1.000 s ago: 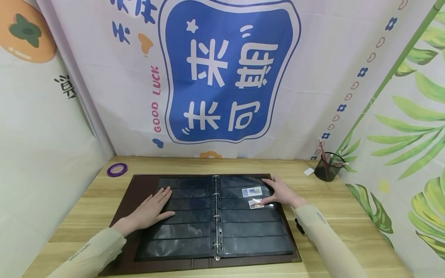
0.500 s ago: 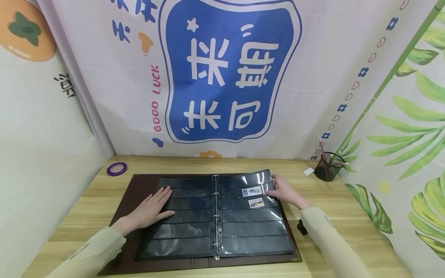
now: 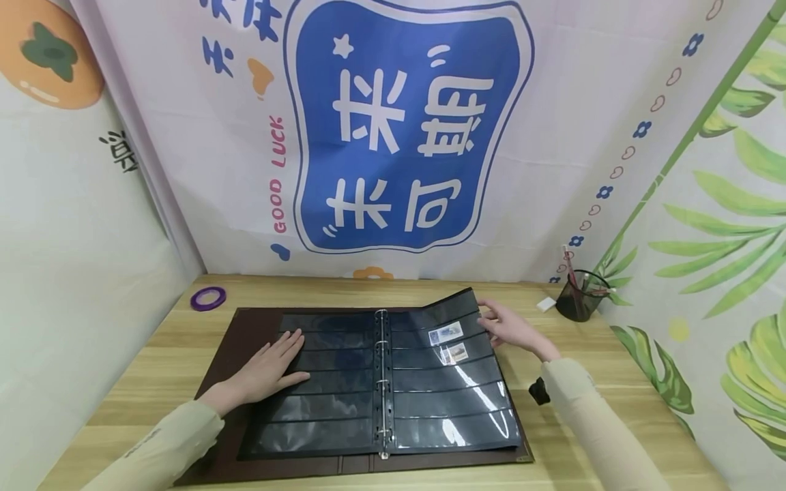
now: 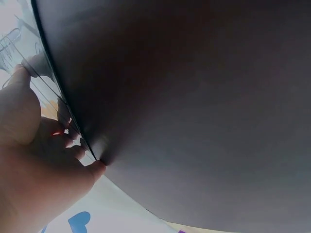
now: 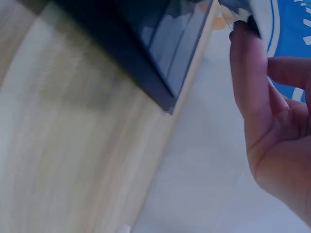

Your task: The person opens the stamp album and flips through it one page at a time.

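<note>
Right album page [image 3: 424, 402], 2 stamps [image 3: 445, 333]; right hand [image 3: 514, 330], grip pinching its raised edge. Left page [image 3: 331, 404], left hand [image 3: 267, 372] flat atop.

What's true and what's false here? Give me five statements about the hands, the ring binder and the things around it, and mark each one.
1. The right hand grips the raised outer edge of the right-hand page. True.
2. The left hand is lifting the left-hand page. False: it rests with its fingers spread on that page.
3. Two stamps show on the right-hand page. True.
4. The purple tape roll lies on the ring binder. False: it lies on the desk, apart from the binder.
5. A small white block lies near the black mesh pencil cup. True.
</note>
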Demonstrator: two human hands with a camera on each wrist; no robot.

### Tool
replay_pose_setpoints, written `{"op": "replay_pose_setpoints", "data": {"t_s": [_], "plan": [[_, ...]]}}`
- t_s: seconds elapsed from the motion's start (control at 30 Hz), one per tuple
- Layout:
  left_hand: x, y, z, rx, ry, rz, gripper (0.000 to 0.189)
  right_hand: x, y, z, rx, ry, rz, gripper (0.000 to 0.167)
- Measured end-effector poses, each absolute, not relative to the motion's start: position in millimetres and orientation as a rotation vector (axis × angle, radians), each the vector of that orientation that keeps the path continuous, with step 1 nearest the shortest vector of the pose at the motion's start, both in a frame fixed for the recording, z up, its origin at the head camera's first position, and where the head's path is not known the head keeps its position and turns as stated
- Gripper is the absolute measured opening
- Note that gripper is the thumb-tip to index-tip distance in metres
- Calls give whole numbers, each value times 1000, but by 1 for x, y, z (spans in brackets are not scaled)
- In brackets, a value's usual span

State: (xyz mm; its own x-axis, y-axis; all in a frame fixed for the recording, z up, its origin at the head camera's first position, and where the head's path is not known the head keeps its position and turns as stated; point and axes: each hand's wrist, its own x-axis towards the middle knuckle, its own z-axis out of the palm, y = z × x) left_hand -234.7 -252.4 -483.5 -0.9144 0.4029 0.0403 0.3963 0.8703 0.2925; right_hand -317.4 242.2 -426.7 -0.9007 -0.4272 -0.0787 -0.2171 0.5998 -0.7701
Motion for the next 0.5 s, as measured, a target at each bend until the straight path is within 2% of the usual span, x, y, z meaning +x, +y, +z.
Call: {"op": "replay_pose_setpoints", "data": {"t_s": [0.5], "plan": [[-234,-253,-484,641,3018,474,82,-321,224,-373,-510,2560,-1302,50]]}}
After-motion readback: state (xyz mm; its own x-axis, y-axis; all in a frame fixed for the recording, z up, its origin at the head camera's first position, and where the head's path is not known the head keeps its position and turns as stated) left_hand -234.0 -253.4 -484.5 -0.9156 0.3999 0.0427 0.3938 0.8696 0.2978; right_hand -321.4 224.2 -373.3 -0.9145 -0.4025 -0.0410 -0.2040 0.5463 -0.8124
